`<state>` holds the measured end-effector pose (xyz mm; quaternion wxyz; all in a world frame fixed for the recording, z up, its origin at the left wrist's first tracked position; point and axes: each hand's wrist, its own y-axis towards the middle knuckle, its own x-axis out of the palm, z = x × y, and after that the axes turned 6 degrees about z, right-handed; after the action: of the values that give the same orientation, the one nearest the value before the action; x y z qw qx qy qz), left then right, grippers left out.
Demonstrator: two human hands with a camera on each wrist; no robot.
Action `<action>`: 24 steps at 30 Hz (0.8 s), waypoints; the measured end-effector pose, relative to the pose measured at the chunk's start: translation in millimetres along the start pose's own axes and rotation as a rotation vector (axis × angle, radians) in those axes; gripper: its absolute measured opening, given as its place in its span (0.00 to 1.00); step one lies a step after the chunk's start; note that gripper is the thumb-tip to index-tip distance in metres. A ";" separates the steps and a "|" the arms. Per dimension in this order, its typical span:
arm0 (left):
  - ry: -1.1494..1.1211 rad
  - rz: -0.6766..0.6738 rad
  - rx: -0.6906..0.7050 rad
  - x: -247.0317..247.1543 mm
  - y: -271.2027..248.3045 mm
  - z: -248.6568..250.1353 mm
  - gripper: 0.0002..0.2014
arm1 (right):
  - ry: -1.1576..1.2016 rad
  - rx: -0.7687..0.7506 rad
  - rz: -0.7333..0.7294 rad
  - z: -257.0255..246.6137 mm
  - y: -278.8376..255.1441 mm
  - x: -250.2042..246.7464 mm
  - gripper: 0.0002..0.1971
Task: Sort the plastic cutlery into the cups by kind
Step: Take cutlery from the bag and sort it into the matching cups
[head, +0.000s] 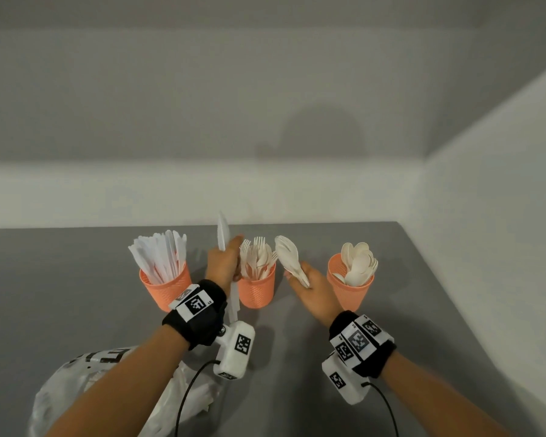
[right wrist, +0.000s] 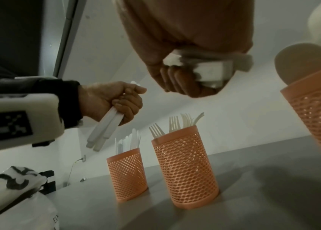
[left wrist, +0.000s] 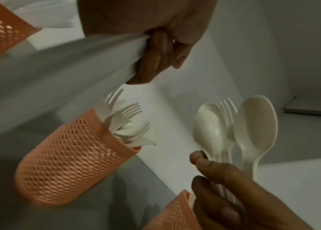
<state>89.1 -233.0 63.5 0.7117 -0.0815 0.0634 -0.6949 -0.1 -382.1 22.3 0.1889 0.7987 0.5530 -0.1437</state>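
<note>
Three orange mesh cups stand in a row on the grey table: the left cup [head: 166, 285] holds knives, the middle cup [head: 256, 291] forks, the right cup [head: 350, 288] spoons. Between the left and middle cups my left hand [head: 223, 263] grips a few white knives [head: 223, 231], blades up. Between the middle and right cups my right hand [head: 309, 285] grips a cream bundle [head: 287, 253] by the handles. The left wrist view shows that bundle as spoons [left wrist: 254, 124] with one fork [left wrist: 227, 107] among them. In the right wrist view the knife handles [right wrist: 104, 129] hang below my left fist.
A crumpled white plastic bag [head: 76, 389] with black lettering lies at the near left under my left forearm. White walls close off the table [head: 423, 310] at the back and on the right. Cables trail from both wrist cameras.
</note>
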 end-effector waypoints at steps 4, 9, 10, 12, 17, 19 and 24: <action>0.078 0.127 0.105 -9.8 5.9 3.9 0.25 | 0.205 0.141 -0.040 -9.2 -0.8 -1.6 0.15; 0.007 0.297 0.282 -40.7 22.4 32.7 0.25 | 0.372 0.395 -0.116 -12.5 2.9 4.4 0.20; 0.009 0.337 0.324 -47.8 26.6 41.2 0.25 | 0.391 0.417 -0.133 -13.1 4.6 7.0 0.21; 0.011 0.398 0.403 -62.0 36.3 55.4 0.24 | 0.421 0.446 -0.166 -17.3 6.5 11.2 0.22; -0.025 0.509 0.440 -86.9 58.2 63.8 0.24 | 0.554 0.466 -0.198 -25.3 14.2 23.4 0.21; -0.014 0.519 0.421 -92.7 65.0 54.2 0.24 | 0.597 0.472 -0.205 -28.0 17.3 26.5 0.21; 0.121 0.469 0.393 -103.6 77.0 14.0 0.20 | 0.603 0.472 -0.212 -30.3 22.7 31.6 0.21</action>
<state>164.6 -127.4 59.1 0.8498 0.1162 -0.0128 -0.5140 32.8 -349.1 38.6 -0.1864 0.7649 0.6149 -0.0446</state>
